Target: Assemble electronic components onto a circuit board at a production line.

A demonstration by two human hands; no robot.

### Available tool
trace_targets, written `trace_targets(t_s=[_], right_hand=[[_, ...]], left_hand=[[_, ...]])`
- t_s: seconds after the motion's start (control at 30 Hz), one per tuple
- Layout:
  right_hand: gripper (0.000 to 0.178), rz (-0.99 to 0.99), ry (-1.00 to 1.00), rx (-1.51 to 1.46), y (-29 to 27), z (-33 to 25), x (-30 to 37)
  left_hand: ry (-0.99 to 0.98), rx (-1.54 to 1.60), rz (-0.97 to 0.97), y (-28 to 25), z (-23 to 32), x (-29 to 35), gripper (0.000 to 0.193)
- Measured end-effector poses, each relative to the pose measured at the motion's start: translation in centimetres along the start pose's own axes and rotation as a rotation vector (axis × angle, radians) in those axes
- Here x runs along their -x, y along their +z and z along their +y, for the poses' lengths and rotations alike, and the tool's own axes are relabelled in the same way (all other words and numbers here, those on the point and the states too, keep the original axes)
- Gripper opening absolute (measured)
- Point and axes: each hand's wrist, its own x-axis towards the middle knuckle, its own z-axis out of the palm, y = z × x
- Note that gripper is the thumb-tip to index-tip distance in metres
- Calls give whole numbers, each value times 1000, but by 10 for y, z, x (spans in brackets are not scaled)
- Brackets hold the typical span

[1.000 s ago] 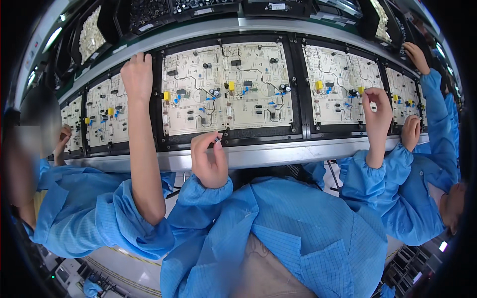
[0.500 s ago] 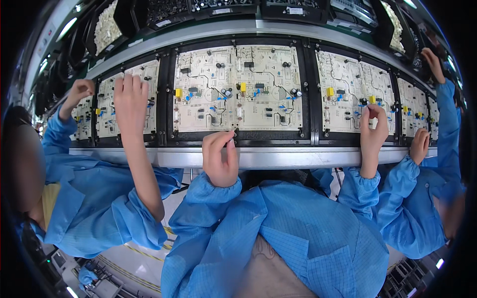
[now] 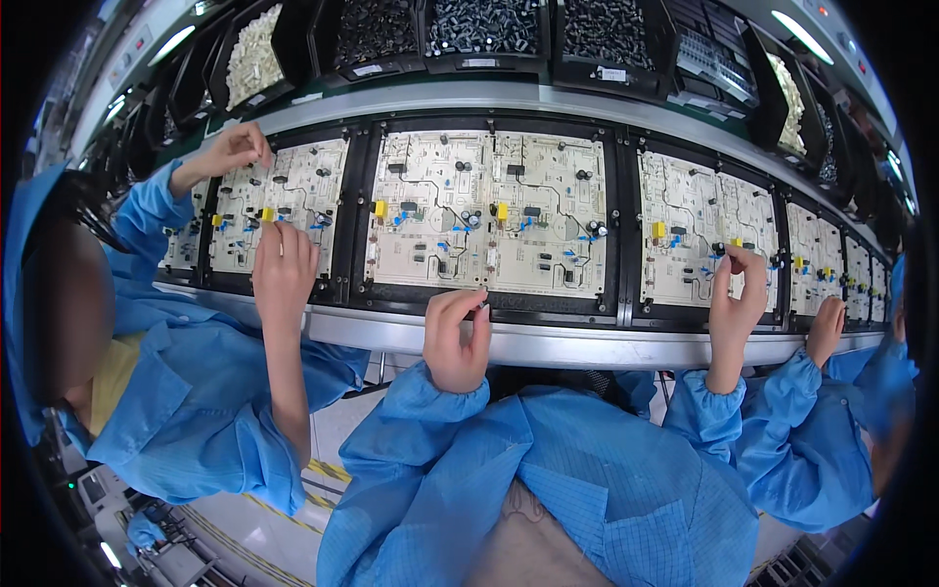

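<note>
My left hand [image 3: 458, 340] is at the front rail, below the middle pair of circuit boards. Its thumb and fingers are pinched on a small dark component [image 3: 483, 304]. My right hand [image 3: 740, 301] reaches over the right pair of circuit boards [image 3: 675, 186], fingertips pinched beside a small black part. Whether that part is held or stands on the board I cannot tell. The middle circuit boards [image 3: 548, 161] are cream-coloured, with yellow blocks, blue parts and black cylinders, and sit in a black frame [image 3: 626, 274].
Black bins of small dark parts [image 3: 484, 29] and a bin of white parts [image 3: 256, 57] line the back. On the left, a co-worker's hands [image 3: 284, 269] are over another board. At the right is another co-worker's hand [image 3: 827, 331]. A metal rail [image 3: 577, 344] runs along the front.
The view has tilted, so boards and hands sit lower and more bins show. Both my hands keep their pinch. The left co-worker's hands have shifted over their board; the right co-worker's raised hand has left the bin.
</note>
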Motion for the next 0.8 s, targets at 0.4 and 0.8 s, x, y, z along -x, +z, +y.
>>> trace_targets(t_s=[0.4,0.8], right_hand=[[16,-193,-307,-86,-4,-36,-99],[20,-68,-842,-154,149,-106,-221]], left_hand=[[53,32,-15,5,2,0,24],[93,19,17,4,4,10,27]])
